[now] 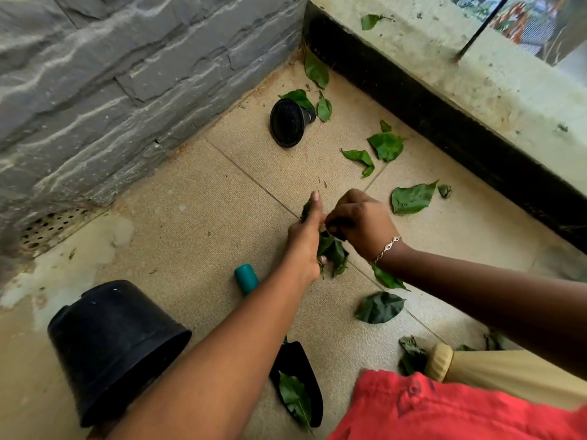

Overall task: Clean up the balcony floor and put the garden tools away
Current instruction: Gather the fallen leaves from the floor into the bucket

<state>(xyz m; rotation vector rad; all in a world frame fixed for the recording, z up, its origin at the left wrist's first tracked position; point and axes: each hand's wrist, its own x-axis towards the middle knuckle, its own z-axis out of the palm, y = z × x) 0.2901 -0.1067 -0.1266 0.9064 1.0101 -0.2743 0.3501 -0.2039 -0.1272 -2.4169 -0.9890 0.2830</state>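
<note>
Early days, I reckoned: left hand (306, 239) clutched a wad of green leaves (332, 254) at centre frame, right hand (359, 220) pinched the same wad, loose leaves (411, 198) littered the right, teal-handled black trowel (246, 279) lay untouched lower centre.

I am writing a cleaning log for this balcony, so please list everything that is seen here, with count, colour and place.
loose leaves: about a dozen, green, scattered on the floor, one on the ledge
leaf bunch: one, green, between both hands
small pot: one, black, on its side near the wall corner
large pot: one, black, tipped over, lower left
trowel: one, teal handle, black blade, floor, lower middle
drain grate: one, pale, wall foot, left
red clothing: one piece, lower right
left hand: one, holds the bunch
right hand: one, pinches the bunch, silver bracelet on wrist
</note>
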